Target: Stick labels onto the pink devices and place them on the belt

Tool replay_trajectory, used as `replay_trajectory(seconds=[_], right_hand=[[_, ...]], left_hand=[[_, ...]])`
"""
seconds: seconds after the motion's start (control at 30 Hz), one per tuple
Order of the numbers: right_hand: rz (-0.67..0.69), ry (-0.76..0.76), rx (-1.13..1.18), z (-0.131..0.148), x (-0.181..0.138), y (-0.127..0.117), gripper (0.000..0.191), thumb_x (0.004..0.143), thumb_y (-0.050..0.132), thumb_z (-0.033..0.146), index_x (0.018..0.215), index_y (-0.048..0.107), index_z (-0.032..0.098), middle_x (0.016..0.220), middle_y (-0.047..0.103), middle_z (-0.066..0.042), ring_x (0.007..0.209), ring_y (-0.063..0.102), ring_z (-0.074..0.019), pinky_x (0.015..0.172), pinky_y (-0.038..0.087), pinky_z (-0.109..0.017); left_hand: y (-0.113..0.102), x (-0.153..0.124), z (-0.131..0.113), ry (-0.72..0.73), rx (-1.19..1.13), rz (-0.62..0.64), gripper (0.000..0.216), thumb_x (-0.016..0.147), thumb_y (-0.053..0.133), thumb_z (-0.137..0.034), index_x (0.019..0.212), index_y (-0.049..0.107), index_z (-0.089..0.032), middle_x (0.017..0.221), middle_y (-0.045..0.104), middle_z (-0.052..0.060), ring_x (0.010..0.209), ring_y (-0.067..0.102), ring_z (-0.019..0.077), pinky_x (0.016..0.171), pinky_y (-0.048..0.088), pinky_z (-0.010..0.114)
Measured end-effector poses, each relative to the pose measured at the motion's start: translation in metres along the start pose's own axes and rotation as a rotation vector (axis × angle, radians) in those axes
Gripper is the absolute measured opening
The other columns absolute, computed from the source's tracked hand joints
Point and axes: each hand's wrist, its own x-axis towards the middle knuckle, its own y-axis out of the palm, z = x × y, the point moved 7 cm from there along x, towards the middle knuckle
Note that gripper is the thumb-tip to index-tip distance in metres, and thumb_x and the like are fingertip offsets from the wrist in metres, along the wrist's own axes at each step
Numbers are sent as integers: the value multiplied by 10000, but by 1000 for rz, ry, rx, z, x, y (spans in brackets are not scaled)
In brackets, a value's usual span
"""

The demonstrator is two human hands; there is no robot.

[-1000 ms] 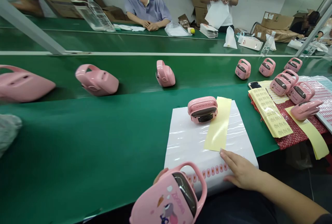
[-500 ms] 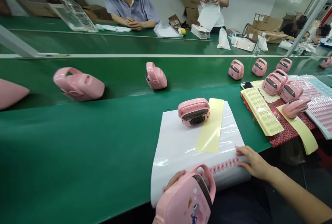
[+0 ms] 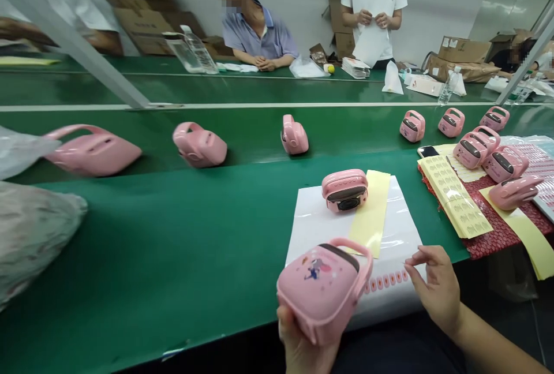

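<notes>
My left hand (image 3: pixel 303 342) grips a pink handled toy case (image 3: pixel 322 287) from below, its printed cartoon side facing up, over the near table edge. My right hand (image 3: pixel 433 284) hovers just right of it above a white sticker sheet (image 3: pixel 329 229), thumb and forefinger pinched on something too small to make out. A row of small pink stickers (image 3: pixel 387 280) runs along the sheet's near edge. A second pink case (image 3: pixel 345 189) stands on the sheet beside a yellow backing strip (image 3: pixel 372 212).
Several pink cases ride the green conveyor (image 3: pixel 194 131); more sit on a red mat (image 3: pixel 489 229) at right with yellow sticker sheets (image 3: pixel 454 195). Two people are across the belt. A bagged bundle (image 3: pixel 30 235) lies at left. Cardboard boxes line the back wall.
My left hand has lifted and turned the pink case so its printed side faces up. My right hand has risen off the sticker sheet into a pinch. The belt's cases shifted in view.
</notes>
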Motion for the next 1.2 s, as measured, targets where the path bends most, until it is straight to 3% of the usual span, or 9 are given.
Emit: replay_trajectory(seconds=[0.13, 0.3, 0.4, 0.57, 0.67, 0.77, 0.87, 1.03, 1.2], right_hand=[[-130, -24, 197, 38, 9, 25, 436, 833, 510, 60, 1214, 434, 258, 817, 496, -17, 690, 547, -118, 596, 552, -248], [-190, -251, 252, 62, 13, 44, 542, 789, 519, -19, 1247, 429, 256, 831, 533, -23, 640, 527, -115, 569, 557, -280], [-204, -306, 274, 65, 13, 46, 599, 769, 512, -53, 1279, 406, 243, 860, 544, -26, 619, 540, -107, 635, 587, -331], [-215, -280, 245, 66, 11, 47, 614, 758, 538, -48, 1283, 408, 244, 860, 560, -23, 625, 559, -118, 658, 599, -368], [-192, -279, 247, 67, 10, 48, 637, 746, 542, -64, 1296, 395, 221, 876, 563, -34, 684, 589, -133, 686, 601, -361], [-151, -279, 249, 67, 9, 48, 648, 742, 553, -62, 1303, 385, 214, 879, 575, -44, 754, 610, -155, 685, 602, -342], [-139, -249, 239, 64, 9, 48, 629, 763, 556, -34, 1300, 382, 244, 872, 589, -47, 781, 617, -167, 671, 602, -335], [-99, -232, 204, 62, 9, 51, 601, 802, 523, 1, 1309, 350, 275, 862, 588, -52, 772, 626, -168, 663, 603, -331], [-103, -232, 175, 63, 12, 52, 550, 826, 524, 46, 1300, 358, 268, 839, 606, -39, 738, 632, -162, 712, 598, -364]], left_hand=[[37, 18, 9, 6, -52, 301, 410, 879, 471, -332, 1287, 435, -348, 1318, 503, 20, 1215, 451, 217, 979, 393, 384], [49, 14, 22, -80, -87, 400, 573, 847, 486, -463, 1360, 335, -257, 1407, 383, 52, 1307, 307, 173, 1082, 192, 297], [33, 7, 25, -119, -78, 357, 639, 808, 546, -462, 1361, 343, -215, 1400, 394, 59, 1305, 313, 165, 1086, 160, 249], [-11, -1, 32, -188, -7, 138, 710, 704, 613, -581, 1304, 447, -240, 1333, 490, 42, 1263, 392, 188, 1076, 219, 235], [-12, -1, 33, -195, 11, 161, 825, 624, 693, -569, 1323, 418, -227, 1360, 457, 51, 1266, 387, 182, 1064, 220, 192], [-7, 0, 34, -190, -23, 173, 767, 657, 677, -552, 1300, 452, -201, 1362, 451, 36, 1260, 393, 142, 1026, 250, 128], [-11, 0, 37, -182, -30, 93, 677, 675, 669, -538, 1247, 515, -211, 1313, 508, 26, 1216, 450, 136, 1008, 302, 135], [-29, -5, 38, -161, -28, -35, 755, 586, 723, -568, 1238, 520, -247, 1280, 546, 19, 1202, 467, 155, 977, 364, 145], [-34, -6, 39, -182, -67, -68, 761, 596, 689, -613, 1236, 509, -245, 1281, 542, 54, 1224, 439, 183, 966, 393, 192]])
